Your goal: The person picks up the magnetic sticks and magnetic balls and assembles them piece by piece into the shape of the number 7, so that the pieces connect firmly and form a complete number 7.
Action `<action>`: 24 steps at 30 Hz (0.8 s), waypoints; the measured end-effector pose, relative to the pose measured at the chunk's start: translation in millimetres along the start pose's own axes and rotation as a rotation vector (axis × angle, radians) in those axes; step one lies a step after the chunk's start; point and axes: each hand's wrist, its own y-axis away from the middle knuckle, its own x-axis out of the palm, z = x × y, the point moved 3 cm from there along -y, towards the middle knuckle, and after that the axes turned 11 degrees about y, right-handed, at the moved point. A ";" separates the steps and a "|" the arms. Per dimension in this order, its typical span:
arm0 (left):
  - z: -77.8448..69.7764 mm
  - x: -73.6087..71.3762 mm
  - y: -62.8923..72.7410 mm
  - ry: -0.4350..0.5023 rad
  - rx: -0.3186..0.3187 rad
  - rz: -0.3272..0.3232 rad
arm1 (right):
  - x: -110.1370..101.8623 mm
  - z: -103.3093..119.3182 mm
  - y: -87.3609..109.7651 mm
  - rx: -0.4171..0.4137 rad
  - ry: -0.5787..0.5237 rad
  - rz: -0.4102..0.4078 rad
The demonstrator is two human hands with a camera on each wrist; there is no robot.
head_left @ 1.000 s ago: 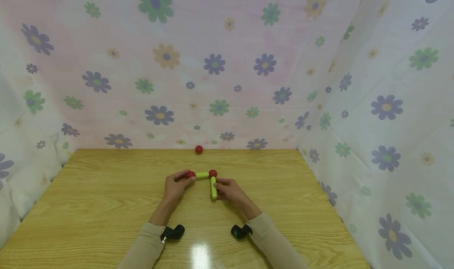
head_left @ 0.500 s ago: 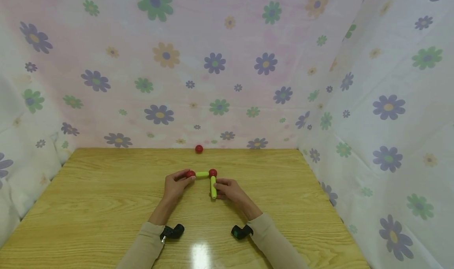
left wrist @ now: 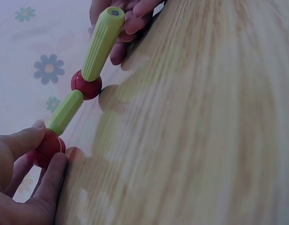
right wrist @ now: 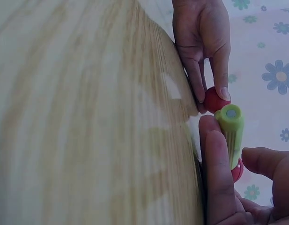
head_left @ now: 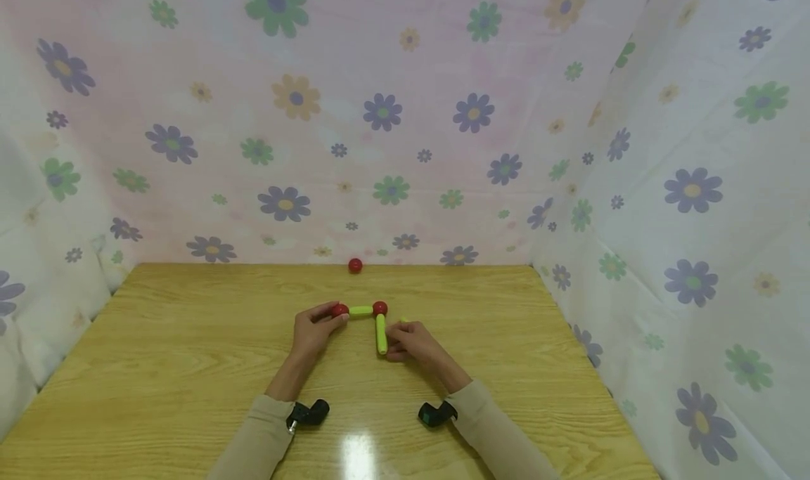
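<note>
A magnetic building piece lies near the middle of the table: a red ball, a short yellow-green rod, a second red ball and another rod pointing toward me. My left hand pinches the left ball between thumb and fingers. Beside the near rod is my right hand, its thumb slightly apart from the rod and its fingers fairly straight in the right wrist view. Behind that hand peeks a small yellow-green tip, mostly hidden; whether the hand touches it I cannot tell.
A loose red ball rests at the back edge of the wooden table. Flowered cloth hangs behind and at both sides. Each wrist wears a black camera.
My right hand has loosened from the near rod and shifted slightly right, and a yellow-green tip now shows behind it. The left hand and the joined piece look still.
</note>
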 end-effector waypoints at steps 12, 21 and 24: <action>0.8 -0.1 0.3 0.008 -0.002 0.002 | -0.9 -1.1 8.2 -0.052 0.009 0.051; 0.4 0.2 0.4 0.000 0.001 0.002 | 3.7 0.1 8.6 -0.055 0.028 0.018; -0.1 0.5 0.3 0.001 -0.001 0.004 | 4.2 -0.1 8.4 -0.068 0.037 0.008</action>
